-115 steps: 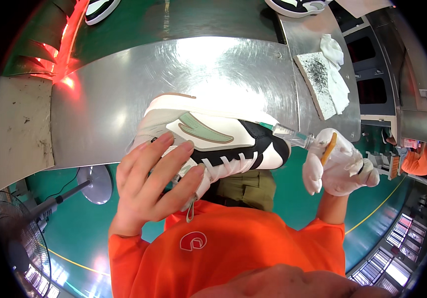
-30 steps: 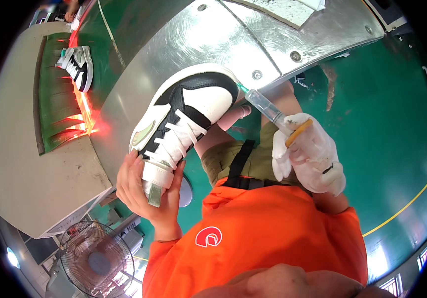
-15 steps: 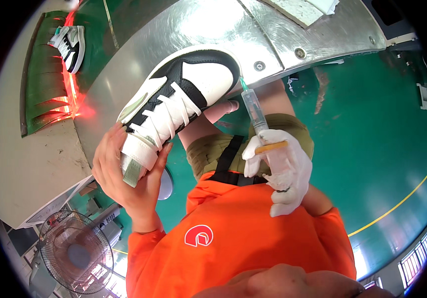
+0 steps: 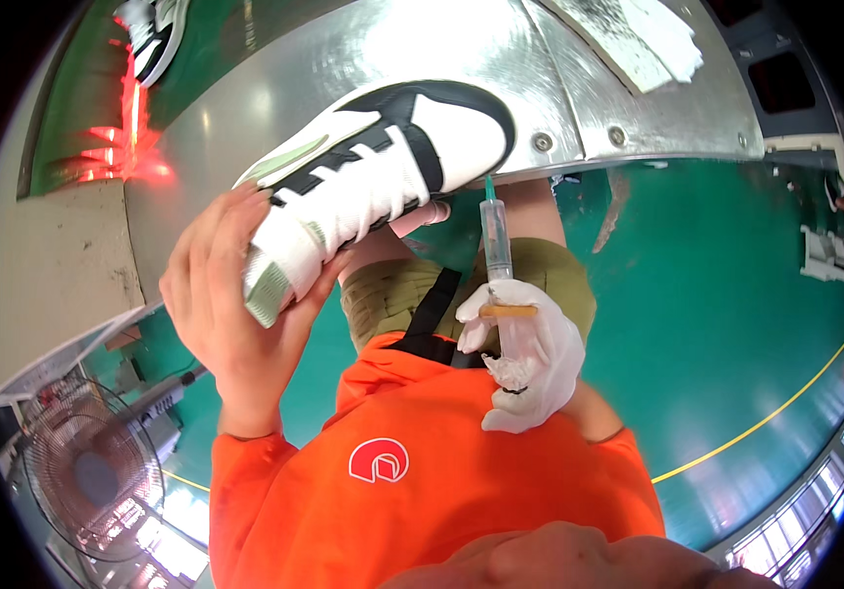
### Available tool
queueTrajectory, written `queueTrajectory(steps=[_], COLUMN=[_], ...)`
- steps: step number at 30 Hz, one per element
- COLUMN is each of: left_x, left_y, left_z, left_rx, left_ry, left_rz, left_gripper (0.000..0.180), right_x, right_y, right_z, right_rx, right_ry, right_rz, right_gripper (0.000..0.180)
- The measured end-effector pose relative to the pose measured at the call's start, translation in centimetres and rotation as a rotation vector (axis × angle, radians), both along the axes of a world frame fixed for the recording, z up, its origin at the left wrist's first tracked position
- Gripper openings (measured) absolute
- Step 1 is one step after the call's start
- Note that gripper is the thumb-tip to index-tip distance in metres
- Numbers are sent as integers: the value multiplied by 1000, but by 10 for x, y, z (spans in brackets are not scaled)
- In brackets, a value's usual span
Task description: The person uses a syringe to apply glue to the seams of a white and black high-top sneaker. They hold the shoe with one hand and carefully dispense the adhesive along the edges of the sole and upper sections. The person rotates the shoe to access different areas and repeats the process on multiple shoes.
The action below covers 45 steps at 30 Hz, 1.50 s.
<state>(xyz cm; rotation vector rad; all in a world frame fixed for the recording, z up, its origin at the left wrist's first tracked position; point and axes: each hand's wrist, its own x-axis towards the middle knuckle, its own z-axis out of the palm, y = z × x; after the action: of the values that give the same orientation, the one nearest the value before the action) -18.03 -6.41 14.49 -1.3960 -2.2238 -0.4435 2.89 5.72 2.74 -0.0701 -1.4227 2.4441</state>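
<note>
My bare left hand (image 4: 220, 304) grips a white sneaker (image 4: 373, 167) with black and pale green panels by its heel end, the toe pointing up and right over the metal table's edge. In a white glove, my right hand (image 4: 525, 353) holds a clear syringe (image 4: 496, 240) upright, its green-tipped needle just under the shoe's toe. Whether the needle touches the sole is not clear.
A shiny metal table (image 4: 274, 88) lies ahead, with a white cloth (image 4: 638, 39) at its far right. Another sneaker (image 4: 152, 34) sits on a green belt at the top left beside a red light glow (image 4: 122, 147). A floor fan (image 4: 93, 476) stands lower left.
The view has swung around. The shoe has turned so its toe points further right, and my right hand has brought the syringe upright, closer under the toe.
</note>
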Motion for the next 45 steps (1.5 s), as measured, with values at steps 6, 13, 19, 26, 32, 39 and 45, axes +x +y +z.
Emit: queueTrajectory(steps=[6,13,19,26,32,39,45], left_x=[-13,-42,-47,-50,-52,-54,-55], left_y=[-17,-28,-25,-23,-20,-16,-15], left_z=[-7,-26,-25,-20,-12,-7,-9], left_rx=[25,113,122,90,70,51,57], left_ry=[119,164,141,94,49,60,120], left_rz=[-93,-253,-270,-253,-251,-267,-286], left_gripper=[43,31,26,24,26,29,30], right_x=[3,-4,-93,-140,-139,-125,-84], right_y=[23,96,113,109,120,142,169], right_z=[20,93,154,162,163,160,141], right_rx=[241,824,1733,1946,1954,1825,1349], right_ry=[181,-289,-352,-225,-245,-197,-148], right_rz=[-162,-463,-96,156,217,192,-224], right_gripper=[92,91,72,71,71,69,65])
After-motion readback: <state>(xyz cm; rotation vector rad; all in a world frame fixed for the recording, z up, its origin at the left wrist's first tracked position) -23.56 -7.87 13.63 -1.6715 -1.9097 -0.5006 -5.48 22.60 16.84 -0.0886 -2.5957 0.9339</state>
